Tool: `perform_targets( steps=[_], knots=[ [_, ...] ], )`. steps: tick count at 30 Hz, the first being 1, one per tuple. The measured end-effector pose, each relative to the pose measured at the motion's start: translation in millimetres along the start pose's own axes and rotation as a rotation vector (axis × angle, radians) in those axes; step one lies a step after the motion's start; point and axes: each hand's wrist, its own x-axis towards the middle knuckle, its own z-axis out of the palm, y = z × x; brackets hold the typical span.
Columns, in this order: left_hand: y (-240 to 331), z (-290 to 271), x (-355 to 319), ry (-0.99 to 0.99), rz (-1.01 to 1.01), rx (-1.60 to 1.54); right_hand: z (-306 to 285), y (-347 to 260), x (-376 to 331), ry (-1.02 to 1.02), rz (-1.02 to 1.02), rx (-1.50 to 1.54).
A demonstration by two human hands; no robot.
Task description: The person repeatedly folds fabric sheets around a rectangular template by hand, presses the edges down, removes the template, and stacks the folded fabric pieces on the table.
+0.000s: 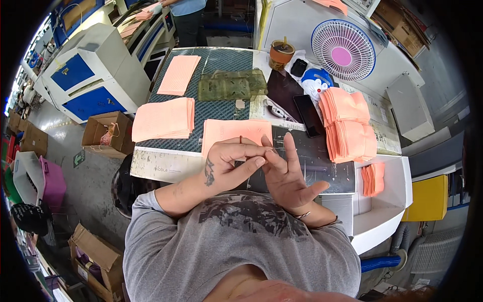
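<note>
My left hand (235, 158), palm toward me with a ring on one finger, is closed with its thumb and fingertips around a finger of my right hand (290, 181). Whether anything small lies between those fingertips is too fine to see. The right palm faces up, its other fingers and thumb spread, with nothing on it. Both hands hover over the near edge of the table, just in front of a stack of salmon-pink sheets (226, 130), and partly cover it. Left of that lies a thicker pink stack (163, 119), with a further pink stack (178, 74) behind it.
A translucent olive plastic tray (232, 84) lies at the table's back. Rightward are a black phone (308, 116), a cup (281, 54), a white fan (343, 50) and tall bundled pink pieces (348, 141). An open white box (380, 221) holds more pink pieces (373, 179). A person (188, 20) stands beyond.
</note>
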Motion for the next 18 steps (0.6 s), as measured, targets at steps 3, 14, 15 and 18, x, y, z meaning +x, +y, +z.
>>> perform_targets(
  steps=[3, 14, 15, 18],
  knots=[
    [0, 2, 0, 0.031, 0.044, -0.016, -1, -1, 1, -0.053, -0.006, -0.134],
    [-1, -3, 0, -0.010, 0.072, -0.019, -11, -2, -2, -0.152, -0.107, -0.557],
    [-1, -3, -1, -0.008, 0.071, -0.018, -10, -2, -2, -0.153, -0.105, -0.555],
    [-1, -3, -1, -0.005, 0.052, -0.058, -9, -5, 0, -0.177, -0.104, -0.659]
  ],
)
